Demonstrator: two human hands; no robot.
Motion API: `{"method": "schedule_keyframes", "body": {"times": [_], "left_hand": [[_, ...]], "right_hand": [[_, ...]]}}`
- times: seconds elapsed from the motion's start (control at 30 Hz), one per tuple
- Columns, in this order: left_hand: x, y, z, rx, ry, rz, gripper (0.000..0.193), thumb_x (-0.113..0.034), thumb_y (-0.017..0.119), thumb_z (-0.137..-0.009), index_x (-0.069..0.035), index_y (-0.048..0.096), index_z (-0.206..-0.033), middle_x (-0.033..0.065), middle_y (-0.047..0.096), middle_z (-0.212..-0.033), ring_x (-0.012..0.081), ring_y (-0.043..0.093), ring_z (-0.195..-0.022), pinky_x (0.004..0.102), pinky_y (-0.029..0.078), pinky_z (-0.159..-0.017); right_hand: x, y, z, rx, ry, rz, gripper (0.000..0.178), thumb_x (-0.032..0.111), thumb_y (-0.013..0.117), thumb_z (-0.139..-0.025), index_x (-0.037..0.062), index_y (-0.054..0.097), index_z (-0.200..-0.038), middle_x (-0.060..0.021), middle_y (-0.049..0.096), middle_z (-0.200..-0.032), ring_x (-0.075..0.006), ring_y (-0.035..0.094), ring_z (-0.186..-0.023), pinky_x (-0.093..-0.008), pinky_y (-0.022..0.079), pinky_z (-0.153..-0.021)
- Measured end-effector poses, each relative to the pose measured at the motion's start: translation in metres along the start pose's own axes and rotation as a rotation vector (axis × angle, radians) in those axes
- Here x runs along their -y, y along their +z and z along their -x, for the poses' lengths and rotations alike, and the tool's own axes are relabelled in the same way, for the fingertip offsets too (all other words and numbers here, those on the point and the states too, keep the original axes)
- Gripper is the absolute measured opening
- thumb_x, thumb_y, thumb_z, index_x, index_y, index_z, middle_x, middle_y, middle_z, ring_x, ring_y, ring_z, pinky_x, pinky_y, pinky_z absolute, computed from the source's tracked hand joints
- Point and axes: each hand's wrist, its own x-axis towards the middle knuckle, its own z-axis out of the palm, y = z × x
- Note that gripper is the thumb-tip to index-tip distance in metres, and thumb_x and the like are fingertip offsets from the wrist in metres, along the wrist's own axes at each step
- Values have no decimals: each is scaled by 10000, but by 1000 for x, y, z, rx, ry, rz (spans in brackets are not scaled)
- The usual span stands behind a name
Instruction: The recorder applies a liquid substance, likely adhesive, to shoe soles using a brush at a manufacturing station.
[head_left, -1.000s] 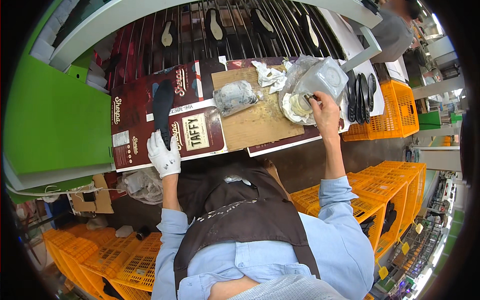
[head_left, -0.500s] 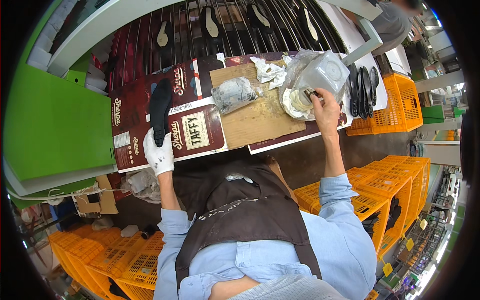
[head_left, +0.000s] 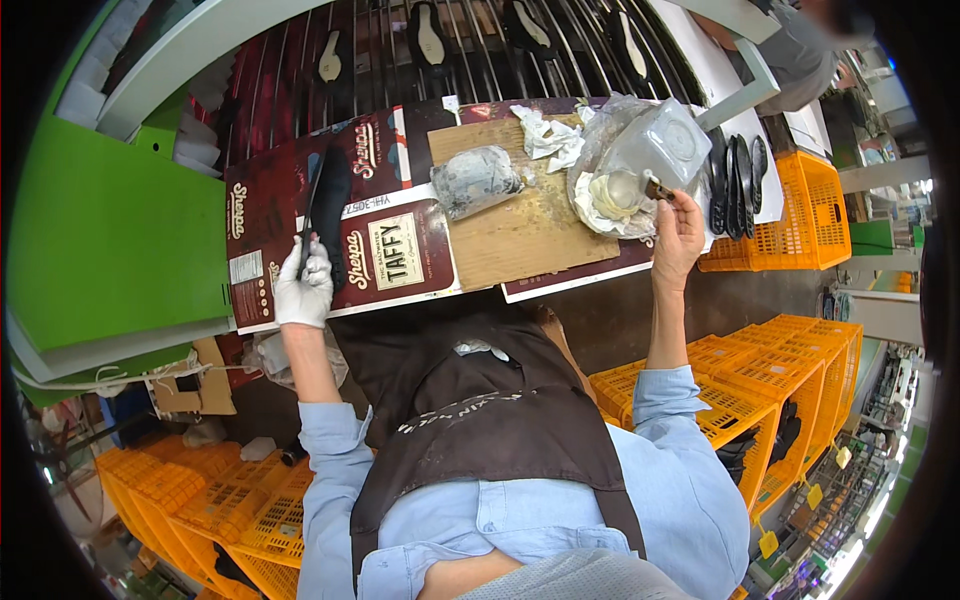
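My left hand [head_left: 303, 287], in a white glove, grips the near end of a black shoe sole [head_left: 317, 195]. The sole is tilted on edge above the printed cardboard, its far end pointing away from me. My bare right hand [head_left: 679, 235] pinches a small brush [head_left: 658, 188] with a dark brown handle. The brush is held just right of a small cup [head_left: 618, 188] of pale stuff, which sits in crumpled wrapping. Leaning over the cup is a clear plastic tub [head_left: 665, 145].
A stained, wrapped bundle [head_left: 475, 182] and crumpled white paper [head_left: 550, 138] lie on brown cardboard [head_left: 500, 245]. Several soles rest on the metal bars [head_left: 380, 70] behind. More black soles [head_left: 738, 185] stand at the right, near an orange crate [head_left: 780, 225]. A person [head_left: 800, 50] is at upper right.
My left hand has turned the sole from lying flatter to up on edge. My right hand has drawn the brush out of the cup, to the right and toward me.
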Motion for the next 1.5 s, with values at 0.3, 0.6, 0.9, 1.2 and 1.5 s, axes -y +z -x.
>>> {"method": "schedule_keyframes", "body": {"times": [0.3, 0.6, 0.9, 1.2, 1.5], "left_hand": [[107, 33, 17, 27, 179, -491, 241, -120, 597, -913, -84, 510, -1135, 65, 588, -936, 140, 520, -655, 251, 408, -528], [186, 39, 27, 227, -162, -797, 279, -112, 603, -912, -40, 481, -1152, 92, 632, -939, 174, 638, -657, 272, 524, -534], [194, 26, 31, 321, -241, -721, 484, -77, 653, -861, -2, 417, -1276, 130, 549, -1192, 197, 649, -871, 275, 565, -697], [190, 34, 35, 318, -215, -666, 389, -53, 650, -858, -2, 481, -1206, 65, 582, -954, 162, 647, -813, 246, 540, -682], [191, 28, 32, 348, -204, -731, 410, -79, 615, -886, 17, 460, -1252, 90, 591, -994, 166, 633, -867, 257, 544, -718]], "right_hand": [[-16, -3, -4, 53, 72, 117, 244, 24, 630, -885, -20, 571, -1118, 11, 591, -909, -16, 496, -710, -156, 393, -596], [8, 28, -4, -15, 456, -481, 237, 62, 634, -894, 8, 587, -1120, 14, 577, -794, -54, 476, -615, -189, 397, -543], [32, 134, 5, 453, 74, 47, 199, 45, 647, -870, 21, 631, -1067, -13, 605, -821, -73, 532, -651, -199, 440, -585], [61, 144, 37, 789, -389, 548, 216, -1, 694, -788, 30, 642, -994, -97, 648, -907, -203, 624, -708, -276, 504, -613], [33, 140, -5, 554, 1, 485, 235, 83, 693, -830, -26, 668, -1036, -31, 673, -806, -56, 576, -687, -214, 467, -612]]}}
